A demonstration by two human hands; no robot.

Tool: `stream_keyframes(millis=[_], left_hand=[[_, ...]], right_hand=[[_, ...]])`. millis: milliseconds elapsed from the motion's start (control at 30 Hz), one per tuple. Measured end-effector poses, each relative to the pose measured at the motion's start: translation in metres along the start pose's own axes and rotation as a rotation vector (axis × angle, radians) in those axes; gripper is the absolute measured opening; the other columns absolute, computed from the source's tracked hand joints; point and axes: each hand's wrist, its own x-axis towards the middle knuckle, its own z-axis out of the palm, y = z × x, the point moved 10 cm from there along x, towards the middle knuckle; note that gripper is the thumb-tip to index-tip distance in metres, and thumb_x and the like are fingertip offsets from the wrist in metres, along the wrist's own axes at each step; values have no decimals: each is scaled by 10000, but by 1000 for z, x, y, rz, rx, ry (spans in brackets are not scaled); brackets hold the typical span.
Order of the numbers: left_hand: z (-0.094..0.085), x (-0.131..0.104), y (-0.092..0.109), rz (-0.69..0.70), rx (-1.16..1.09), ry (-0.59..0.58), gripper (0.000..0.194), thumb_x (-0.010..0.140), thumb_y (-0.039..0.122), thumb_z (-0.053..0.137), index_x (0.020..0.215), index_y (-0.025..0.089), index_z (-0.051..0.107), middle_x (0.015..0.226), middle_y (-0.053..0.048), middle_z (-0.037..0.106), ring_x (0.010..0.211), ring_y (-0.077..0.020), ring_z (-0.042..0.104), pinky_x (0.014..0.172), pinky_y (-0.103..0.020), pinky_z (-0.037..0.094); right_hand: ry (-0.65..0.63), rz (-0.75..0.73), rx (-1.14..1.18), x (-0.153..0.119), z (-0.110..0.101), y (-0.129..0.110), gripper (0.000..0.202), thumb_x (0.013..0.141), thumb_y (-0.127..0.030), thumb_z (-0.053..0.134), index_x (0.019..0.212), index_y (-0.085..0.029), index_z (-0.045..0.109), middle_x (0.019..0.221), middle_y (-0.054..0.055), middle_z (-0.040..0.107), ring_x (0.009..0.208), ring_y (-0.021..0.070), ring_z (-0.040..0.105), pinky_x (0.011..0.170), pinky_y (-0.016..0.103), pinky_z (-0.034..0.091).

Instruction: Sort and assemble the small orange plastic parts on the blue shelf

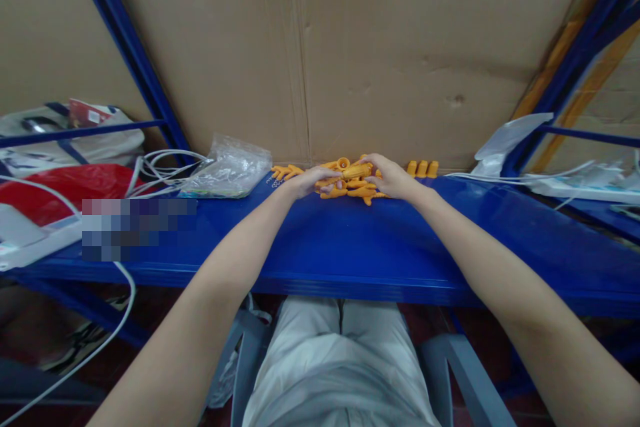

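Observation:
A heap of orange-yellow plastic parts (367, 193) lies at the back of the blue table, in front of the cardboard. Over it my left hand (309, 181) reaches in from the left, fingers closed round a ribbed yellow plastic part (356, 171). From the other side my right hand (389, 177) has its thumb and fingers curled on the right end of that same part. Beside my left hand lie branched yellow pieces (286, 171) and small metal springs (274, 182). Several yellow caps (423, 169) stand in a row to the right of my right hand.
A clear plastic bag (233, 163) and white cables (167, 163) lie at the back left, near a red bag (65, 190). White cables and a white power strip (585, 187) are on the right. Blue metal posts (127, 47) frame the cardboard wall (350, 47).

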Motion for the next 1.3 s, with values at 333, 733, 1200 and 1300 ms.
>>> stream_keyframes(millis=[333,733,1200,1300], left_hand=[[4,-5,4,31,-167,-65,458,892,524,543,742,133,729,442,22,357,435,-123,312,573,-325,436],[0,-7,2,4,-234,-12,420,884,528,566,733,158,694,442,43,334,403,-116,312,534,-322,442],[-2,-6,-8,-34,-239,2,365,845,489,628,736,150,710,427,46,358,407,-109,307,530,-307,450],[-21,-6,-8,19,-291,128,321,846,453,623,729,160,681,447,41,366,418,-109,320,494,-281,399]], right_hand=[[38,-117,-312,-6,-14,-22,394,875,-148,507,1254,-210,597,1294,161,679,1113,291,642,917,418,456],[24,-128,-386,-8,-8,-23,323,926,-268,526,1228,-210,625,1309,163,688,1175,320,613,933,430,410],[14,29,-534,-9,-12,14,312,870,-139,501,1132,-176,666,1190,184,723,1152,339,613,1006,508,370],[116,260,-517,-24,-37,61,281,857,-193,535,1118,-177,638,1145,191,726,1119,362,626,983,535,399]])
